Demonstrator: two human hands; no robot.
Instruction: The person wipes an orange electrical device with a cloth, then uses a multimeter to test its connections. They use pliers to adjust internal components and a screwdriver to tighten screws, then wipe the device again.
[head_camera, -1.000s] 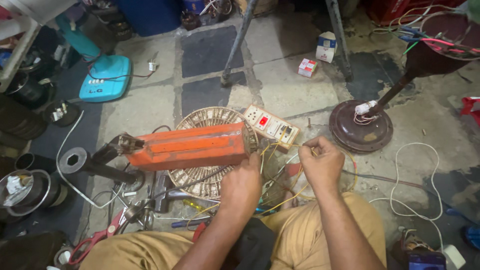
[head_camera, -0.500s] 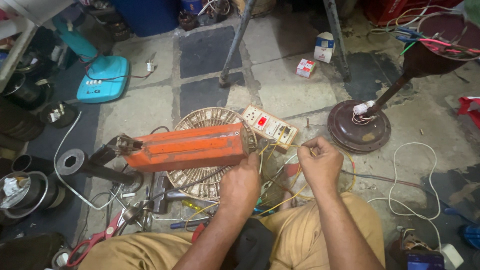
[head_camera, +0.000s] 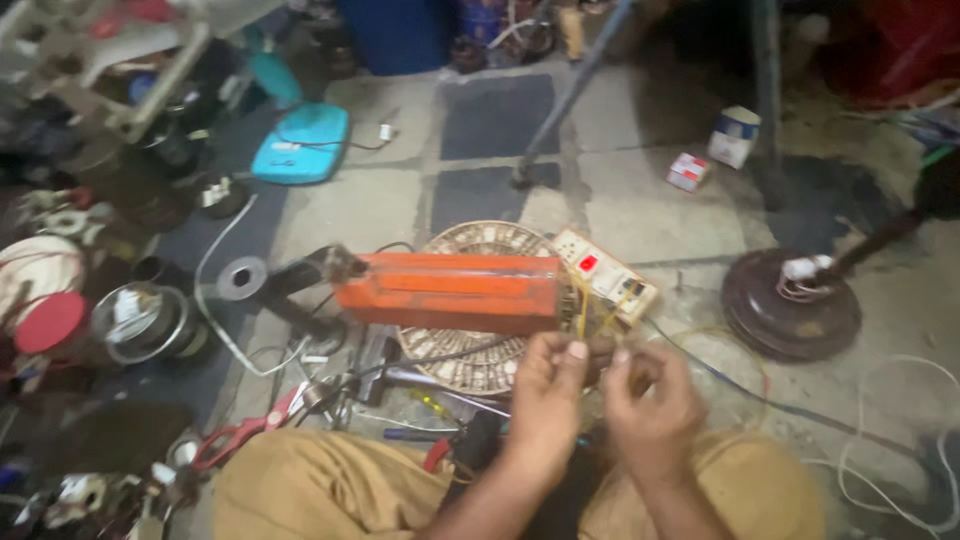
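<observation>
Both hands sit close together near the middle of the scene, just above the person's lap. The left hand (head_camera: 545, 395) has its fingers curled in, thumb and forefinger pinched on thin yellow wires (head_camera: 583, 312) that run up toward the beige switch box (head_camera: 606, 274). The right hand (head_camera: 652, 400) is curled too, its fingertips meeting the same bundle beside the left; the blur hides just how tightly it grips.

Just beyond the hands lies a long orange metal box (head_camera: 450, 292), resting across a round wire fan guard (head_camera: 470, 355). Farther right stands a dark round fan base (head_camera: 790, 315). To the left, red-handled pliers (head_camera: 240, 437) and other tools lie on the floor, and a blue scale (head_camera: 300, 145) sits far left.
</observation>
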